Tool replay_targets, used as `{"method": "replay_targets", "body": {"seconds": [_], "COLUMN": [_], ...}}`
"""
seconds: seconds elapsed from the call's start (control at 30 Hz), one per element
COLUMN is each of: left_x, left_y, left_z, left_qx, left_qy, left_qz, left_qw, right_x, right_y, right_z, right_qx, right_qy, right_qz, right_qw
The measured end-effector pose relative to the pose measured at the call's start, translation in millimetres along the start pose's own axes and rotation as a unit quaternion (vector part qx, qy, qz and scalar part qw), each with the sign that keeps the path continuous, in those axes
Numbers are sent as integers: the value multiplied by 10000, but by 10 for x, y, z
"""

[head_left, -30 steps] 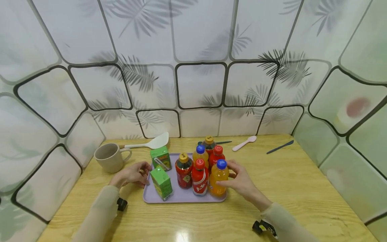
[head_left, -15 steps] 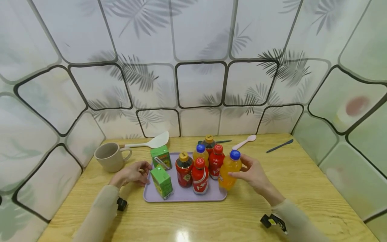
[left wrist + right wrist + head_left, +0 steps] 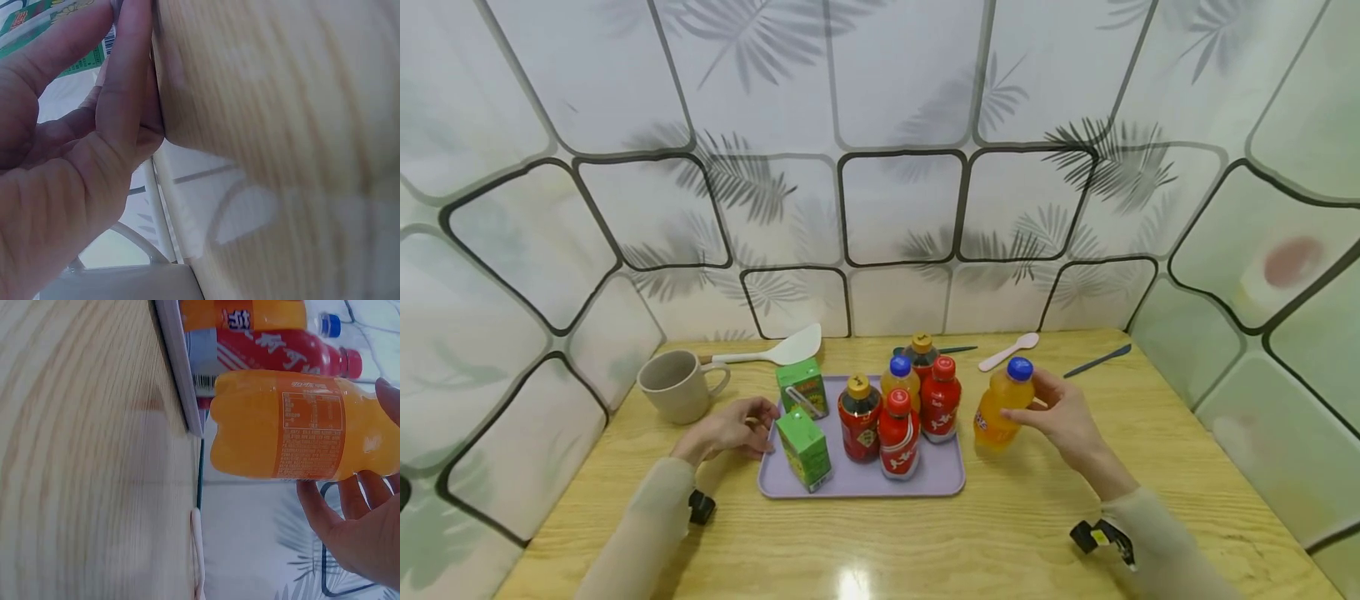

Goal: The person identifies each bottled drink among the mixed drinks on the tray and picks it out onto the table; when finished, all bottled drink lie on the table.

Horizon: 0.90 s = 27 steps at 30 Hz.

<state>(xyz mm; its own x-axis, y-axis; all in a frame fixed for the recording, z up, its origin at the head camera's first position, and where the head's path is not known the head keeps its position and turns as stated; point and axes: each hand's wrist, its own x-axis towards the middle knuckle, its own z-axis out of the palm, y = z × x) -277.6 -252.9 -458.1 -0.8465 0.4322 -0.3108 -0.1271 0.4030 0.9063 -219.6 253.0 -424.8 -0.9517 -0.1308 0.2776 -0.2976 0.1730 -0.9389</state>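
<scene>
To the right of the lilac tray (image 3: 865,483), my right hand (image 3: 1067,417) grips an orange soda bottle (image 3: 1002,406) with a blue cap. The bottle is tilted, its base raised off the table in the right wrist view. My left hand (image 3: 727,431) pinches the tray's left rim, fingertips close to the green juice boxes. Two juice boxes (image 3: 805,450) stand at the tray's left. Further right on it are a dark-red drink bottle (image 3: 859,419), two red bottles (image 3: 898,437), another orange bottle (image 3: 900,385) and a second yellow-capped dark bottle (image 3: 922,354), partly hidden at the back.
A beige mug (image 3: 677,387) stands behind my left hand. Along the back lie a white spatula (image 3: 778,350), a dark green utensil (image 3: 958,349), a pink spoon (image 3: 1007,352) and a dark blue knife (image 3: 1097,360). A patterned curtain (image 3: 898,208) hangs behind the table.
My right hand has lifted the orange soda bottle from the tray's front right corner and carried it rightward past the edge. The left hand has stayed at the tray's left rim.
</scene>
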Motion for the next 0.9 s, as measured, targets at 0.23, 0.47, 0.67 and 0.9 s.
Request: {"method": "replay_targets", "body": {"seconds": [0.23,0.47,0.67,0.9], "left_x": [-16,-10,0,4], "left_y": [-13,-22,-19,-3], "left_z": [-2,-9,-4,1], "left_qx": [-13,4,5,0], "left_qy": [18,33,5,27], "left_qz": [-6,33,58,30], "left_qw": [10000,10000,10000,10000], "right_x": [25,43,53,46], "right_y": [82,137,195,248], "right_z": [-164,-307,-423,-570], "right_qx": [-4,-160,-296,-401], "right_qy": [261,423,529,745], "right_qz": [152,326,427,495], "right_qw": [9995,9984,9972,9952]}}
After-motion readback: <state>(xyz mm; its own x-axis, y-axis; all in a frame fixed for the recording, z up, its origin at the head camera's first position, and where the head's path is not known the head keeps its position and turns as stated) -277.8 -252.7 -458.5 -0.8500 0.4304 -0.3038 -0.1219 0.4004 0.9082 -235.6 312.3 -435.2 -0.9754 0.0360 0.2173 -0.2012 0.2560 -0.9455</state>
